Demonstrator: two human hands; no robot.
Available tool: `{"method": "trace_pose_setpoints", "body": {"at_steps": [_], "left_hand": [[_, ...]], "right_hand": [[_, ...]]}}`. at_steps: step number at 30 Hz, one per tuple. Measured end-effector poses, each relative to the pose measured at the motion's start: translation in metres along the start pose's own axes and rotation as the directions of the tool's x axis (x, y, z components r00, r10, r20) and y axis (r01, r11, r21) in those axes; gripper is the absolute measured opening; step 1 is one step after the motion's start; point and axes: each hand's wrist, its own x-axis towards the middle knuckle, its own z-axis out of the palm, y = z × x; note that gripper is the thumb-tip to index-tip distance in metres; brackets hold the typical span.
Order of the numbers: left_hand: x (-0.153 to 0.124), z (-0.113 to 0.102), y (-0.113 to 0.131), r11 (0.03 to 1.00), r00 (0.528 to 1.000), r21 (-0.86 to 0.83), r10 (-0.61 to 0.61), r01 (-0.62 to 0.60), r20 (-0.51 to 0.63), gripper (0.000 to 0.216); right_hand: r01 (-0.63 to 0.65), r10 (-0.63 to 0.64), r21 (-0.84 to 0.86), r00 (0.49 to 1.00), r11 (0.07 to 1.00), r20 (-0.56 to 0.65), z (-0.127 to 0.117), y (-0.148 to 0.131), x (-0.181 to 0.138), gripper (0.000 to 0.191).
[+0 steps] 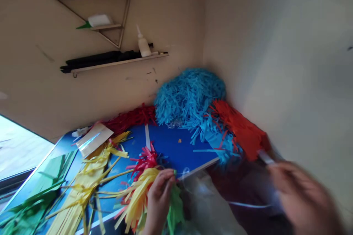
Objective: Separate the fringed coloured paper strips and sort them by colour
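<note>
My left hand [161,196] is at the table's front edge, its fingers pinched on a bundle of fringed paper strips. Yellow strips [145,180] hang left of the fingers, a red tuft [147,158] is above them, and green paper [175,205] hangs to the right. My right hand [303,194] is blurred by motion at the lower right. Its fingers are closed around a whitish, narrow thing [266,157] that is too smeared to name. A thin white line [249,204] runs just left of this hand, over a dark area.
The blue table [171,145] bears a blue fringed paper heap [190,95], red fringe [129,119], orange-red fringe [239,128], yellow strips [79,191], green paper [49,180] and a tan packet [93,139]. Walls meet behind it. A wall shelf [118,63] holds a glue bottle [143,46].
</note>
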Motion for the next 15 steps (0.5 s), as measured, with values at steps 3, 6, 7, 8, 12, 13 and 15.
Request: {"method": "trace_pose_setpoints", "body": {"at_steps": [3, 6, 7, 8, 12, 13, 15], "left_hand": [[-0.018, -0.002, 0.007, 0.866, 0.928, -0.35, -0.37, 0.357, 0.03, 0.045], [-0.032, -0.012, 0.014, 0.727, 0.897, -0.556, -0.434, 0.403, 0.082, 0.041], [-0.036, -0.016, 0.016, 0.717, 0.904, -0.586, -0.422, 0.377, 0.065, 0.039], [-0.039, -0.021, 0.017, 0.715, 0.911, -0.604, -0.411, 0.353, 0.045, 0.038], [-0.047, -0.038, 0.014, 0.691, 0.916, -0.652, -0.401, 0.311, 0.012, 0.037], [-0.047, -0.04, 0.011, 0.681, 0.915, -0.663, -0.403, 0.311, 0.015, 0.037], [-0.048, -0.044, 0.005, 0.656, 0.914, -0.687, -0.405, 0.313, 0.029, 0.037]], "right_hand": [[0.057, -0.107, 0.127, 0.895, 0.99, 0.434, 0.09, -0.019, -0.026, 0.033], [0.089, -0.193, 0.202, 0.787, 0.975, 0.585, 0.148, -0.033, -0.049, 0.029], [0.105, -0.216, 0.214, 0.767, 0.971, 0.605, 0.16, -0.036, -0.055, 0.028], [0.123, -0.238, 0.224, 0.752, 0.967, 0.615, 0.168, -0.038, -0.06, 0.026], [0.139, -0.276, 0.25, 0.686, 0.958, 0.674, 0.185, -0.042, -0.074, 0.025], [0.135, -0.276, 0.252, 0.667, 0.958, 0.692, 0.187, -0.043, -0.077, 0.026], [0.14, -0.275, 0.243, 0.643, 0.96, 0.715, 0.193, -0.044, -0.082, 0.026]]}}
